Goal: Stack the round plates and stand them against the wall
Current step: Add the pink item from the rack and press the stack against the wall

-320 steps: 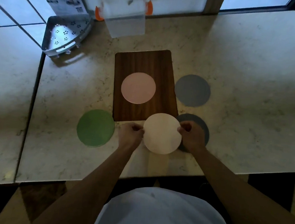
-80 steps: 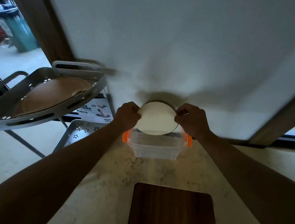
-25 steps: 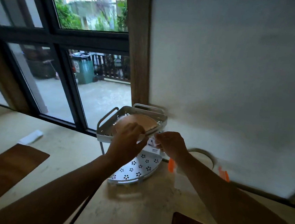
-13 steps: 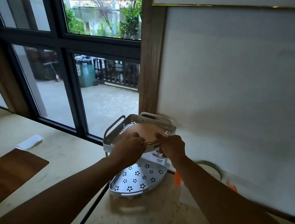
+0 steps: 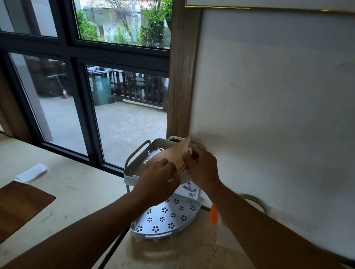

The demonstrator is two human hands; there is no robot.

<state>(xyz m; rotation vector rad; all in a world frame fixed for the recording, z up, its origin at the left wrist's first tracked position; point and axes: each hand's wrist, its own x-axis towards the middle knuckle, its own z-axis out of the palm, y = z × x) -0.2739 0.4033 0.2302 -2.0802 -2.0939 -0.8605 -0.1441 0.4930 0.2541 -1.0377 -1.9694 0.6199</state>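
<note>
Gripping tan round plates (image 5: 171, 155) at eleven o'clock, her closed left hand (image 5: 157, 182) and right hand (image 5: 203, 168) tilted them above the rack's upper shelf (image 5: 135, 169).

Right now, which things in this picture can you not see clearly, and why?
- Round plates, head view: both hands cover them and motion blurs them, so their number is unclear.
- Stack against the wall: the right forearm hides all but its upper rim.
- Clear box with orange clips: mostly behind that forearm.
- Label behind the rack: print too small to read.
</note>
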